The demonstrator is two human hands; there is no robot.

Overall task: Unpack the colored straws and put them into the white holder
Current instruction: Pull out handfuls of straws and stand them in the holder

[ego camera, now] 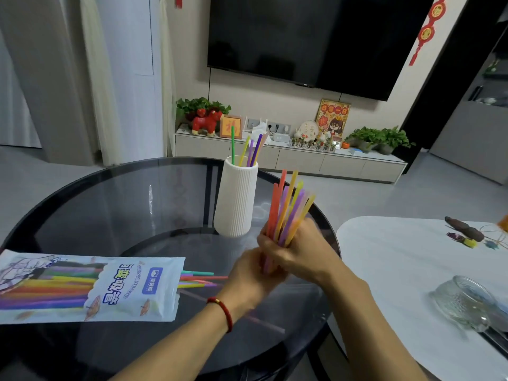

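Upright on the glass desk (115, 204), the white holder (235, 199) carries a few straws (251, 149): green, yellow, purple. Just beside it, both the right hand (297, 247) and left hand (254, 279) have fingers wrapped around a mixed bundle (288, 207). Left, the opened bag (90, 290) lies flat, many straws inside, some poking out.

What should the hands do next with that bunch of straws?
Probably lift the bunch of straws over to the white holder and drop it in. Both the left hand and right hand grip it upright beside the holder, which already has a few straws.
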